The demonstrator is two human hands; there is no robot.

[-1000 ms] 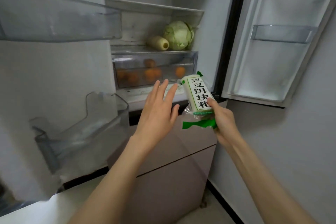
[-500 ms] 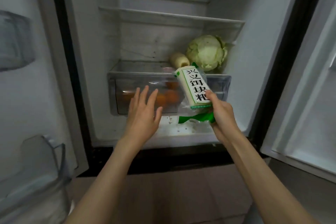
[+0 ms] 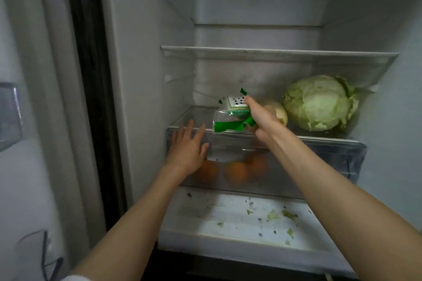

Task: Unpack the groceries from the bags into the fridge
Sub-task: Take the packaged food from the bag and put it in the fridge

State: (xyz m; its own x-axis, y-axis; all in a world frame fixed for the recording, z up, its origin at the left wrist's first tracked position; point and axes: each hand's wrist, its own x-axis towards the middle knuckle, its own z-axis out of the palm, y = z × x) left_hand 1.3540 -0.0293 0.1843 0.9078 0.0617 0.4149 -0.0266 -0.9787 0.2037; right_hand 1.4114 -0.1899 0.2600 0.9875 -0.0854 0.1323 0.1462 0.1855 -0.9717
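My right hand (image 3: 262, 118) grips a white and green plastic packet of rice cake (image 3: 230, 114), tilted flat over the glass shelf (image 3: 196, 116) above the clear crisper drawer (image 3: 319, 162). My left hand (image 3: 187, 148) is spread open in front of the drawer's left front, holding nothing. A pale green cabbage (image 3: 317, 102) sits at the right of that shelf. Beside it lies a pale root vegetable (image 3: 279, 112), partly hidden by my right hand. Several oranges (image 3: 235, 171) show through the drawer front.
Two bare shelves (image 3: 274, 52) sit higher in the fridge. The fridge floor (image 3: 228, 217) under the drawer is strewn with small leaf scraps. The left door (image 3: 27, 121) stands open, with a bin edge at the far left.
I have come closer to the fridge. My right hand has lifted the packet up and inward onto the shelf level, laying it flatter. My left hand stays by the drawer front.
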